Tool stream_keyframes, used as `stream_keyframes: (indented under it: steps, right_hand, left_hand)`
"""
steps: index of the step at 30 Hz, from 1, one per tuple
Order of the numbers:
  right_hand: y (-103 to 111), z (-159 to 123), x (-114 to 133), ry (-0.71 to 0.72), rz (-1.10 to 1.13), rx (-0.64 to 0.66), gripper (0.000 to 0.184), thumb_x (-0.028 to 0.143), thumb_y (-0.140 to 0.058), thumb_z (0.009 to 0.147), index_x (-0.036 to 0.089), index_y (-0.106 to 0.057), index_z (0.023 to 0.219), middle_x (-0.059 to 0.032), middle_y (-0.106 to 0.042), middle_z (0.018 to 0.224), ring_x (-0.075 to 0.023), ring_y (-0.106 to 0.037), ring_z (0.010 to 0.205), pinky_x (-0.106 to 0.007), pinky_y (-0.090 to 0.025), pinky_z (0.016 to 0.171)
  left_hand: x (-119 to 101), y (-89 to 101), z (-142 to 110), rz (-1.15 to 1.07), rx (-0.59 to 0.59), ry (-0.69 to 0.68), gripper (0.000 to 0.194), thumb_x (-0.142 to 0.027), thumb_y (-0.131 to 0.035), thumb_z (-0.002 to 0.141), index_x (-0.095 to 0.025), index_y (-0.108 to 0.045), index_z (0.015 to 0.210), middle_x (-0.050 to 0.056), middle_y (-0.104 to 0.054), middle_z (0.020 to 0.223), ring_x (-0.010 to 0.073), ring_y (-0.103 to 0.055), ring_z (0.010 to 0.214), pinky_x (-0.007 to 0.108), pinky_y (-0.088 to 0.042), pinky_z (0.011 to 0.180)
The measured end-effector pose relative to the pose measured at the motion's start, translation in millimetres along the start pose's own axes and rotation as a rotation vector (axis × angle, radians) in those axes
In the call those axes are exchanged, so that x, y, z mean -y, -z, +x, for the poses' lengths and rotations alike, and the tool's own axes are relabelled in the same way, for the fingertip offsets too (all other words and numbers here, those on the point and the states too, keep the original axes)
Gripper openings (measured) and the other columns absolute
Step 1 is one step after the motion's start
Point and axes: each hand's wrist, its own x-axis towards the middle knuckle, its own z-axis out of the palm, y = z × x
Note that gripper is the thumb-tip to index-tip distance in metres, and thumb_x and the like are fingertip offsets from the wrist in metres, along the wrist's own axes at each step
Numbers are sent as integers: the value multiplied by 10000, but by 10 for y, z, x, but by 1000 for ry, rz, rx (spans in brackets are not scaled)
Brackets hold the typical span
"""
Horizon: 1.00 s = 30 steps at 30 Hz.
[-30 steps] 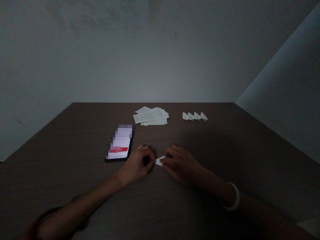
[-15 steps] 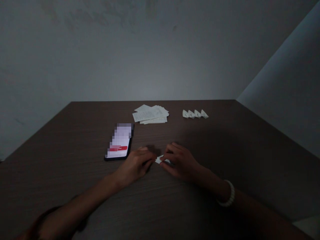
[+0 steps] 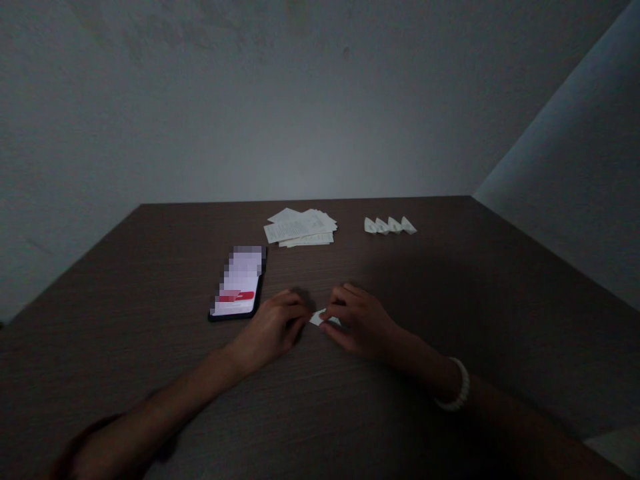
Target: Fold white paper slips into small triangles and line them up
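A small folded piece of white paper [image 3: 316, 319] is between my two hands, just above or on the dark wooden table [image 3: 300, 413]. My right hand [image 3: 357, 320] pinches it between thumb and fingers, covering its right part. At its left tip, the thumb and fingers of my left hand [image 3: 277, 323] are closed together in a pinch. Dim light and the fingers hide how the paper is folded.
Left of my hands lies a phone [image 3: 237, 283] with its screen lit. Loose printed paper sheets [image 3: 300, 228] are piled farther back. Several small folded paper pieces [image 3: 390, 226] stand in a row at the back right. A wall [image 3: 300, 100] rises behind the table.
Both hands stay in nearly the same place on the paper. My left fingers have shifted very slightly left, so a little more of its left tip shows.
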Motion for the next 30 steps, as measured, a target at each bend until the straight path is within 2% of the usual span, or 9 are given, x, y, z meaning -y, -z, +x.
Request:
stream_keyframes:
  steps: [3, 7, 15, 21, 26, 30]
  right_hand:
    - [4, 2, 7, 1, -16, 4, 132, 298, -588, 887, 207, -675, 926, -45, -561, 915, -179, -483, 880, -302, -386, 756]
    - [13, 8, 24, 10, -53, 17, 122, 282, -581, 891, 201, -668, 918, -49, -561, 919, -178, -480, 874, -305, -384, 757]
    - [43, 13, 38, 14, -78, 35, 125, 292, -570, 901, 198, -649, 921, -48, -561, 928, -179, -476, 885, -309, -388, 772]
    - [44, 15, 38, 38, -125, 66, 182, 287, -558, 907, 231, -633, 1063, -53, -545, 941, -194, -459, 894, -321, -372, 768]
    - [69, 13, 40, 66, -194, 79, 205, 277, -549, 909, 259, -628, 1098, -56, -538, 971, -205, -452, 907, -329, -345, 751]
    - [86, 16, 44, 87, -257, 84, 214, 265, -562, 900, 252, -624, 1105, -68, -546, 987, -212, -444, 906, -334, -326, 735]
  left_hand:
    - [-19, -5, -16, 67, -21, -17, 194, -52, -500, 855, -149, -663, 816, 57, -607, 830, 190, -546, 817, 326, -467, 713]
    - [-28, -8, -31, 148, 24, -94, 209, -37, -477, 864, -135, -652, 805, 68, -572, 813, 196, -507, 799, 326, -445, 682]
    - [-22, 6, -26, 151, 50, -136, 223, -20, -449, 869, -137, -637, 849, 68, -559, 852, 200, -500, 830, 327, -451, 690]
    - [-43, 28, -6, 138, 64, -124, 224, -34, -451, 876, -140, -648, 867, 59, -562, 820, 185, -514, 786, 314, -452, 665]
    - [-41, 26, -5, 125, 57, -132, 213, -56, -458, 888, -140, -653, 895, 67, -583, 842, 193, -527, 811, 316, -464, 694]
    - [-49, 38, -54, 78, 17, -59, 179, -99, -476, 899, -143, -646, 933, 74, -601, 893, 192, -544, 856, 330, -482, 764]
